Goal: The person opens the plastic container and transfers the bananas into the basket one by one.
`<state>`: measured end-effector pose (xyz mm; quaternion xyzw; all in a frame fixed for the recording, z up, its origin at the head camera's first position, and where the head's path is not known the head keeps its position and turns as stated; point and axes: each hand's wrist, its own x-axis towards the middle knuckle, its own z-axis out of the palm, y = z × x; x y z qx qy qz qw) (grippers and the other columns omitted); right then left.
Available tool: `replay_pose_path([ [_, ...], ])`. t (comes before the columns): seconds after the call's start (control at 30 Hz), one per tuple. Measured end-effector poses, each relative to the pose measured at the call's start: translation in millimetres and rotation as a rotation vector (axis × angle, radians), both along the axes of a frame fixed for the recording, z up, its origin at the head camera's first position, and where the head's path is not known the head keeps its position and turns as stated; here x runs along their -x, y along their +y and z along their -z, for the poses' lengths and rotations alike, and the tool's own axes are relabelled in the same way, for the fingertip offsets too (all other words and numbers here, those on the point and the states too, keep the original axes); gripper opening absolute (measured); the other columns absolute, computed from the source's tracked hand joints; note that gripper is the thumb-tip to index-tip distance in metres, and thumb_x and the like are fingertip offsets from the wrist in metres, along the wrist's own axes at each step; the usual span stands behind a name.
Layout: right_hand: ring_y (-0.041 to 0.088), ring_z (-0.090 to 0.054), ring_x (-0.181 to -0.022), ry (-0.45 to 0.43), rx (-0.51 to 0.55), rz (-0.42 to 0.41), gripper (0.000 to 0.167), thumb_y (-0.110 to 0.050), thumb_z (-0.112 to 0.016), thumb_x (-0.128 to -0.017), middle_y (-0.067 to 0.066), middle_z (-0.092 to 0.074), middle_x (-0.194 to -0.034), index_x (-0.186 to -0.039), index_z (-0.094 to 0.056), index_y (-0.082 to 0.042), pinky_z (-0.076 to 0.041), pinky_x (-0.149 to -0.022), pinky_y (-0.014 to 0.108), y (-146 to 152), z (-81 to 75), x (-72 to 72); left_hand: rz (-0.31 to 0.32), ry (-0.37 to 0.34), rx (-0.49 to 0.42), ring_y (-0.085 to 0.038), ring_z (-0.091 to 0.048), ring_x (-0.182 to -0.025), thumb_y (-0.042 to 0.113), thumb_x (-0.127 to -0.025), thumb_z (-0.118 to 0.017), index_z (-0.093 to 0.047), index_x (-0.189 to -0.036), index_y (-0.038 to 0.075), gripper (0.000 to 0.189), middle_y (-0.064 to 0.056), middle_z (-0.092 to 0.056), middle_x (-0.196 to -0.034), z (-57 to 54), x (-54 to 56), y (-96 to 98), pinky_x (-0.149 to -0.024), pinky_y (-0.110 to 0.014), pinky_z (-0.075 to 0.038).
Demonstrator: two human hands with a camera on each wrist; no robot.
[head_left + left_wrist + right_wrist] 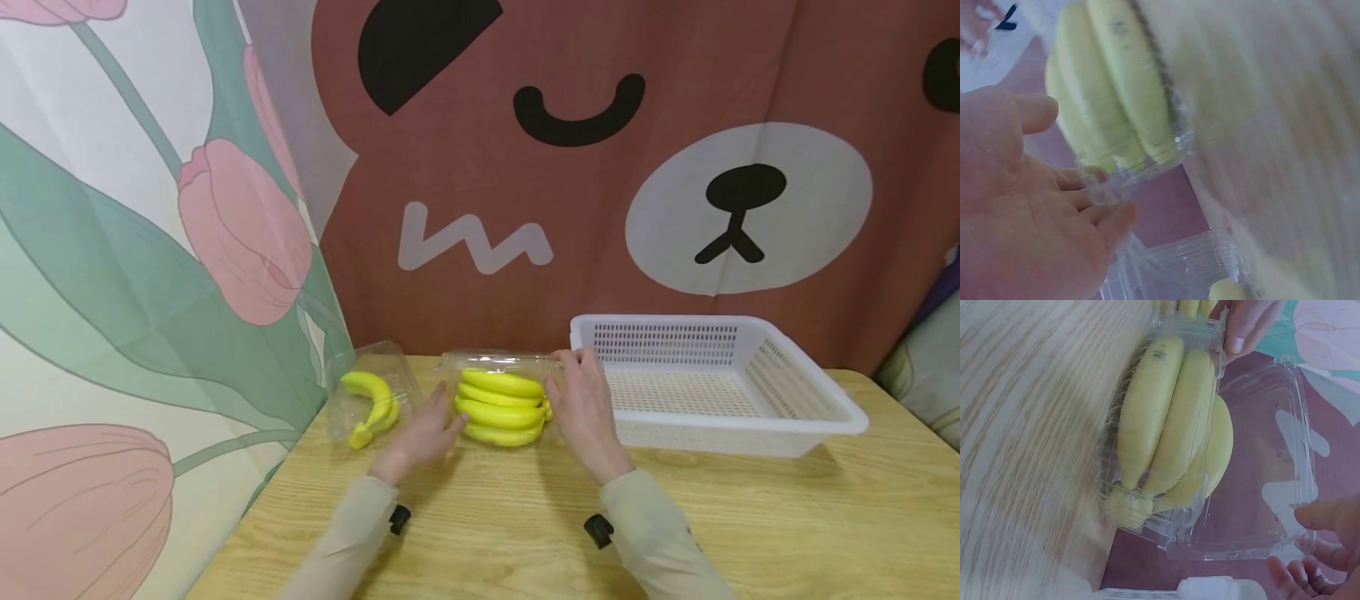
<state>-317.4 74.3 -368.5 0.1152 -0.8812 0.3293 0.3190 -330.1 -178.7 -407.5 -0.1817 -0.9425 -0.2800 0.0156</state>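
Bananas [501,408] lie bunched in a clear plastic container [1191,339] in the middle of the table [495,517], its lid [1257,456] raised at the back. At the container's left end, the left hand [422,429] has its grip spread, fingers reaching against the plastic. The right hand [585,404] pinches the lid's right edge between thumb and fingers. A second clear container [405,379], just left, holds a smaller yellow bunch [381,408]. Near the right hand stands a white perforated basket [720,433].

No legible text, labels, numbers or signs
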Motion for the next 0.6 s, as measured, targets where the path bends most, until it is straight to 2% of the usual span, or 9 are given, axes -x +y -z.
replay_pose_path([
  [0.13,0.027,-0.048,-0.076,-0.003,-0.007,0.012,0.030,-0.013,-0.069,-0.092,0.012,-0.051,-0.091,-0.119,-0.063,0.000,-0.043,-0.063,0.036,2.0,-0.6,1.7,-0.015,0.002,0.082,-0.036,-0.006,-0.148,0.037,-0.107,-0.036,-0.015,-0.152,-0.011,0.068,-0.024,-0.005,-0.161,4.1,-3.2,3.6,-0.118,-0.047,-0.012],
  [0.2,0.026,-0.050,-0.074,-0.013,-0.008,-0.004,0.038,-0.010,-0.066,-0.093,0.014,-0.057,-0.093,-0.128,-0.059,-0.001,-0.044,-0.061,0.038,3.3,-0.4,2.9,-0.032,-0.008,0.105,-0.035,-0.004,-0.148,0.039,-0.107,-0.033,-0.016,-0.153,-0.009,0.068,-0.021,-0.002,-0.162,5.3,-4.6,4.3,-0.118,-0.048,-0.012],
  [0.27,0.030,-0.059,-0.096,-0.032,-0.033,-0.035,0.054,-0.006,-0.063,-0.093,0.018,-0.062,-0.115,-0.145,-0.046,-0.003,-0.049,-0.080,0.045,5.3,-1.0,4.3,-0.042,-0.017,0.125,-0.034,-0.002,-0.149,0.041,-0.107,-0.032,-0.015,-0.154,-0.007,0.069,-0.019,0.001,-0.162,5.6,-5.5,5.0,-0.118,-0.048,-0.012],
  [0.3,0.033,-0.056,-0.112,-0.046,-0.046,-0.053,0.064,-0.004,-0.062,-0.093,0.019,-0.057,-0.131,-0.152,-0.035,-0.006,-0.046,-0.093,0.049,6.6,-1.5,4.8,-0.045,-0.015,0.135,-0.033,-0.002,-0.149,0.042,-0.107,-0.031,-0.015,-0.154,-0.006,0.069,-0.018,0.001,-0.162,5.6,-5.9,5.4,-0.118,-0.047,-0.012],
  [0.33,0.033,-0.046,-0.129,-0.051,-0.066,-0.068,0.074,-0.001,-0.061,-0.093,0.017,-0.046,-0.147,-0.157,-0.025,-0.009,-0.037,-0.104,0.053,7.9,-1.9,5.3,-0.046,-0.014,0.141,-0.033,-0.001,-0.149,0.042,-0.107,-0.031,-0.015,-0.154,-0.005,0.069,-0.018,0.002,-0.162,5.3,-6.4,6.0,-0.118,-0.047,-0.012],
  [0.37,0.032,-0.030,-0.142,-0.055,-0.087,-0.082,0.083,0.002,-0.060,-0.091,0.013,-0.031,-0.158,-0.159,-0.014,-0.012,-0.024,-0.113,0.057,9.2,-2.3,5.9,-0.046,-0.010,0.147,-0.033,-0.001,-0.149,0.042,-0.107,-0.031,-0.015,-0.155,-0.005,0.069,-0.018,0.002,-0.162,5.1,-6.7,6.4,-0.118,-0.047,-0.012],
  [0.43,0.027,0.003,-0.149,-0.058,-0.123,-0.101,0.094,0.006,-0.059,-0.089,0.004,-0.003,-0.164,-0.159,-0.001,-0.017,0.002,-0.116,0.059,11.8,-3.2,6.5,-0.044,0.004,0.160,-0.034,-0.002,-0.148,0.042,-0.107,-0.031,-0.014,-0.155,-0.005,0.069,-0.019,0.001,-0.162,4.4,-7.3,7.3,-0.118,-0.047,-0.013],
  [0.53,0.026,0.008,-0.148,-0.047,-0.143,-0.104,0.094,0.007,-0.058,-0.088,0.000,0.007,-0.163,-0.159,-0.001,-0.018,0.006,-0.115,0.057,14.5,-3.9,6.3,-0.044,0.020,0.183,-0.035,-0.003,-0.148,0.042,-0.107,-0.030,-0.014,-0.154,-0.005,0.069,-0.021,0.000,-0.161,3.7,-8.2,8.3,-0.118,-0.048,-0.013],
  [0.6,0.027,0.007,-0.148,-0.037,-0.143,-0.107,0.090,0.004,-0.059,-0.089,0.001,0.006,-0.163,-0.159,-0.006,-0.014,0.005,-0.116,0.056,15.6,-4.3,6.1,-0.049,0.025,0.199,-0.034,-0.003,-0.148,0.043,-0.107,-0.029,-0.014,-0.154,-0.005,0.070,-0.021,-0.001,-0.161,3.8,-8.5,8.6,-0.118,-0.048,-0.014],
])
